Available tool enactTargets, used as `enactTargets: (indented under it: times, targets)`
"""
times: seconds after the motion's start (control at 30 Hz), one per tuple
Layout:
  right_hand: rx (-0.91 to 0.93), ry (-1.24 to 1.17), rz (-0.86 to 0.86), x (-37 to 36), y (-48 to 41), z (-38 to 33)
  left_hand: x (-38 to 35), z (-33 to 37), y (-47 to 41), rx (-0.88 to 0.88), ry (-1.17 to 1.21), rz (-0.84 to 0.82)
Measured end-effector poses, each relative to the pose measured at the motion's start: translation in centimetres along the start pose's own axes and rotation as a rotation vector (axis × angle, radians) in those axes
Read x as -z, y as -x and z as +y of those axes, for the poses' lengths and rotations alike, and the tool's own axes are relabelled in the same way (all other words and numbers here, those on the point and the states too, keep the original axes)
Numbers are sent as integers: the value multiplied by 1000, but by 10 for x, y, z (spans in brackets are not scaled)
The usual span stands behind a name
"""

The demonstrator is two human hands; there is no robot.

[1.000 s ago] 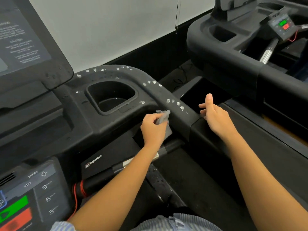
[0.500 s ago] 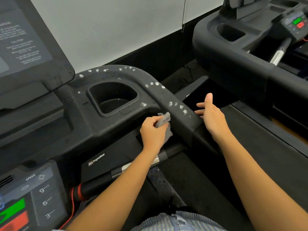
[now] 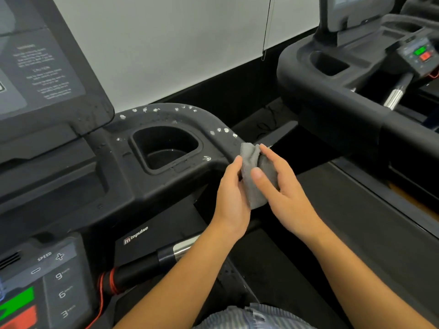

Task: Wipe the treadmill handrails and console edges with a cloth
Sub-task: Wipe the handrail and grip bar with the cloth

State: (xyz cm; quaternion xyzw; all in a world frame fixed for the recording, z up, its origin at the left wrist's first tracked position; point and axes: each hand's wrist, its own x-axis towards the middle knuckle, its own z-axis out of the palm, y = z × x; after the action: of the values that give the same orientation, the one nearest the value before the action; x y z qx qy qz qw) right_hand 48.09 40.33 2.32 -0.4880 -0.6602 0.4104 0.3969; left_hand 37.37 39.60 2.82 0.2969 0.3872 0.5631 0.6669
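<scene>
1. Both hands hold a grey cloth (image 3: 255,179) over the right handrail (image 3: 213,129), just past the cup well (image 3: 166,148). The left hand (image 3: 231,198) pinches one edge between thumb and fingers; the right hand (image 3: 282,186) cups the other side, its fingers loosely together.
2. White foam spots (image 3: 223,131) dot the rail's curve, unwiped. A bunched cloth may smear them rather than lift them.
3. Spots sit near the well's rim; a careless pass could push foam into the well.
4. Droplets cling to the screen's lower edge (image 3: 95,115); they could be missed.
5. A mid-air regrip risks dropping the cloth onto the deck (image 3: 356,233).
</scene>
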Motion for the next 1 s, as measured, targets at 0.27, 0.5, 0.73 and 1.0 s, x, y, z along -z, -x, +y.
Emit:
enactTargets:
  times: [0.27,0.5,0.73,1.0]
  targets:
    - [3,285,150,17,-20,21,12,-10,-1,-100,-396,-182]
    - [-39,668,-22,15,-46,56,61,-12,-23,-419,-1465,172]
    - [196,882,-95,-17,-80,50,65,-19,-36,-448,-1726,35]
    - [249,895,-181,11,-43,50,68,-26,-39,-379,-1724,-53]
